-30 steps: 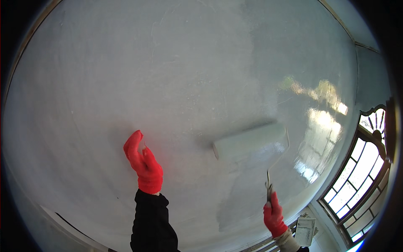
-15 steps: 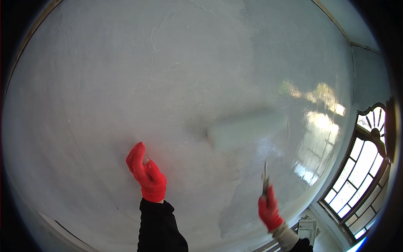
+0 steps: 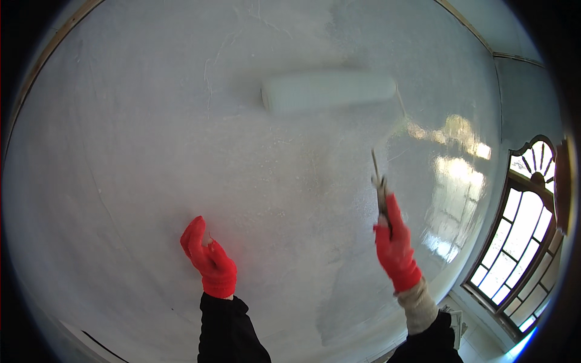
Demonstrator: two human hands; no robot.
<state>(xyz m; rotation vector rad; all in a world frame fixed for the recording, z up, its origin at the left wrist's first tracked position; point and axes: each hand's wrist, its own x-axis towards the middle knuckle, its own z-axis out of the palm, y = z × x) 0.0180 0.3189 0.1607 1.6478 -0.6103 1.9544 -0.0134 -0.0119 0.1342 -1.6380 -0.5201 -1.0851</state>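
My right hand (image 3: 397,254), in a red glove, is closed round the handle of a paint roller (image 3: 330,92). Its wide pale sleeve lies across the grey wall (image 3: 242,151) in the upper middle, blurred by motion. A thin metal rod runs down from the sleeve's right end to the handle. Lower left, my left hand (image 3: 210,260) is held up in front of the wall. Its red-gloved fingers are slightly bent and apart from the thumb, and nothing shows in them. Whether it touches the wall I cannot tell.
Wet, glossy wall reflects light on the right. Beyond the corner stands a barred window (image 3: 514,242) with a dark frame. A pale tray (image 3: 455,320) is partly hidden behind my right sleeve on the tiled floor. Fine cracks mark the upper wall.
The roller has travelled up the wall and a little to the left, with my right hand rising along with it. My left hand has barely moved.
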